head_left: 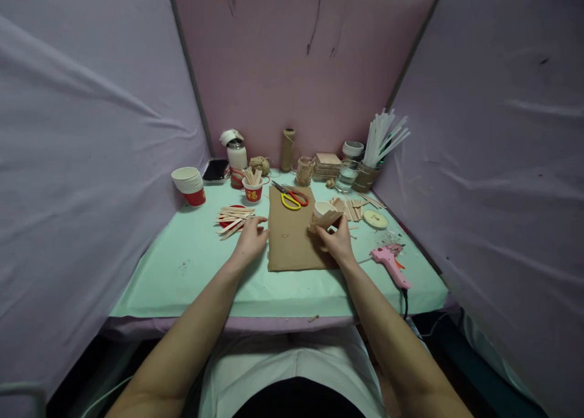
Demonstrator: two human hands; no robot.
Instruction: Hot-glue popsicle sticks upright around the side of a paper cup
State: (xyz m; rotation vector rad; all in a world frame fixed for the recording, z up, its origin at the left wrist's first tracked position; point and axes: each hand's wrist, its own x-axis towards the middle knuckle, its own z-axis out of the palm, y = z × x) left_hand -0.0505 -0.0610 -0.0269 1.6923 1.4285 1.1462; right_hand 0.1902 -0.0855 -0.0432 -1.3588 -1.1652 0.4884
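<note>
My right hand (336, 238) is closed on a paper cup (324, 209) with wooden sticks along its side, at the right edge of the brown cardboard sheet (292, 247). Just left of the sheet, my left hand (252, 238) has its fingers apart and holds nothing. Beside it, flat wooden sticks (233, 220) lie in a loose pile over a red dish. Scissors with yellow and red handles (292, 199) rest on the upper part of the cardboard. More wooden sticks (353, 210) are spread behind my right hand.
A pink glue gun (391, 266) with a cord lies at right, near a tape roll (375, 219). Stacked paper cups (190, 187) stand at left. Along the back are a white bottle (236, 154), a twine roll (287, 150), a water glass (347, 176) and a pot of white sticks (366, 176).
</note>
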